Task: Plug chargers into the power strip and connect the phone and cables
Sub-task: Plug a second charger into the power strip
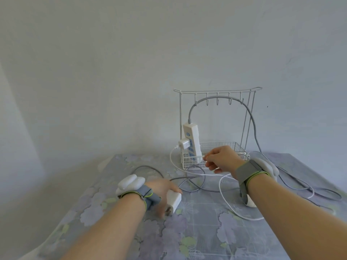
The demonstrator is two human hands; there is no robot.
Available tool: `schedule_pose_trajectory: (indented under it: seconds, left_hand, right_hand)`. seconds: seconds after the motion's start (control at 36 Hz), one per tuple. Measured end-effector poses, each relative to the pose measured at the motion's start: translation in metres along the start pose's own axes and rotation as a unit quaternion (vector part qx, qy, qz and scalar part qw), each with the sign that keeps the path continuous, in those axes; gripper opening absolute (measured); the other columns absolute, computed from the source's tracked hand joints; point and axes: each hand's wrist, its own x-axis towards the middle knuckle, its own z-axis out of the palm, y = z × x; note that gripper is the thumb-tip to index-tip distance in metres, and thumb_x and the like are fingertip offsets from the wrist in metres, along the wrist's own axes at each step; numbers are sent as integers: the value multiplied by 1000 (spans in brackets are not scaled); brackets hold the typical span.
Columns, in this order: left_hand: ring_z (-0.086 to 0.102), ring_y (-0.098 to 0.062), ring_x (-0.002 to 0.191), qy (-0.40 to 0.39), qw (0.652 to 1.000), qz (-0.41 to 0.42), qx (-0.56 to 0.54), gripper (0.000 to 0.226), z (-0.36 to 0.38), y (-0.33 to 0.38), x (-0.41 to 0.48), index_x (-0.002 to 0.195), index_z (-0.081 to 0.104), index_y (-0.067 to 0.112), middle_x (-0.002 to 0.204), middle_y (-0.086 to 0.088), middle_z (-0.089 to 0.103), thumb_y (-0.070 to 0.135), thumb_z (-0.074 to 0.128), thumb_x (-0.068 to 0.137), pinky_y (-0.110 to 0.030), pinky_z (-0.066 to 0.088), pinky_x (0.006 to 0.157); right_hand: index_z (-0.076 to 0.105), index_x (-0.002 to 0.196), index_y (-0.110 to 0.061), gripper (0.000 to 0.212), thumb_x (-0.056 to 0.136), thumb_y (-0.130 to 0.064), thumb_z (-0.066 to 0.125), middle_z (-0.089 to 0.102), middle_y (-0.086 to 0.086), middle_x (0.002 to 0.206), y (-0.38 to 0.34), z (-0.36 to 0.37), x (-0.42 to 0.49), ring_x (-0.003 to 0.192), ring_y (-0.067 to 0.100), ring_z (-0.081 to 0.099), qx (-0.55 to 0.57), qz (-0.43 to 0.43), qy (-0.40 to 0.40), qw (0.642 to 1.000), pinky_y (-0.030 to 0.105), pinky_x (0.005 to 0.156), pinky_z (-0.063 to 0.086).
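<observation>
A white power strip (193,141) leans upright in a white wire basket (221,147), its grey cord looped over the rack above. One small white charger (183,144) sits plugged into its left side, a white cable (172,160) trailing from it. My left hand (161,190) rests on the table, closed around a larger white charger block (173,202) lying on the cloth. My right hand (221,159) hovers in front of the basket with fingers curled, pinching what looks like the end of a thin white cable (223,196). No phone is visible.
Grey cables (197,182) loop loosely across the flowered tablecloth (202,231) between my hands. More grey cord (309,190) runs along the right side of the table. A wire rack with hooks (217,91) stands over the basket against the pale wall.
</observation>
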Motion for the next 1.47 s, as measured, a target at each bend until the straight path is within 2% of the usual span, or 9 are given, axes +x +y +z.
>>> schedule_pose_trajectory:
  seconds: [0.22,0.39,0.5,0.64,0.86,0.97,1.22,1.36,1.47]
  left_hand:
    - [62,-18,66,1,993,-5,-117,52,-17,1,-5,109,64,20,98,-10,70,42,81,65,-30,57,65]
    - [63,-15,85,74,989,7,-130,70,-59,6,-14,88,75,25,90,3,69,76,67,39,-34,50,73]
    - [43,-17,60,104,975,17,-193,60,-78,11,-17,59,59,19,60,3,47,74,64,35,-30,28,59]
    - [52,-17,73,118,905,64,-404,62,-81,5,-11,95,62,18,81,-4,70,62,57,53,-28,34,63]
    - [50,-22,56,208,831,21,-516,44,-79,0,9,73,49,19,55,-7,63,62,42,73,-36,37,75]
    - [46,-19,52,258,780,-22,-570,47,-78,5,27,68,49,18,57,-1,53,65,48,74,-24,35,53]
    - [45,-16,46,282,860,-84,-416,55,-55,0,66,64,50,15,56,-3,56,68,57,76,-25,36,52]
    - [60,-27,93,278,923,-101,-246,43,-43,-14,85,104,53,14,97,-2,62,45,68,79,-30,41,73]
    - [58,-29,95,312,928,-92,-179,39,-34,-14,92,103,50,12,100,-5,60,37,68,78,-33,43,74]
  right_hand:
    - [70,95,0,16,90,-5,55,67,7,70,0,-13,-2,56,14,58,-3,6,-2,1000,26,58,52]
    - [70,94,-1,17,90,-5,55,67,7,72,-3,-20,0,57,14,59,-2,7,8,1000,27,60,52]
    - [70,94,0,17,90,-5,54,67,7,71,-5,-22,3,57,15,58,1,3,9,1000,26,58,52]
    - [70,92,0,16,90,-4,54,67,8,70,-8,-22,7,57,16,58,14,-2,7,1000,27,60,53]
    - [69,89,-3,16,90,-3,53,66,8,71,-11,-16,20,56,15,58,16,-20,0,1000,26,58,53]
    - [68,93,-2,16,90,-3,53,66,10,76,-11,-12,32,60,17,59,12,-39,28,999,29,62,56]
    - [62,114,-10,30,85,-20,64,68,8,95,-7,8,72,84,30,70,-52,-66,55,995,44,82,58]
    - [51,131,-10,53,85,-31,66,64,7,118,-7,24,99,104,26,62,-131,-88,43,987,39,92,50]
    - [55,120,-6,45,85,-32,65,65,11,112,-4,42,110,100,30,61,-170,-102,47,979,35,80,48]
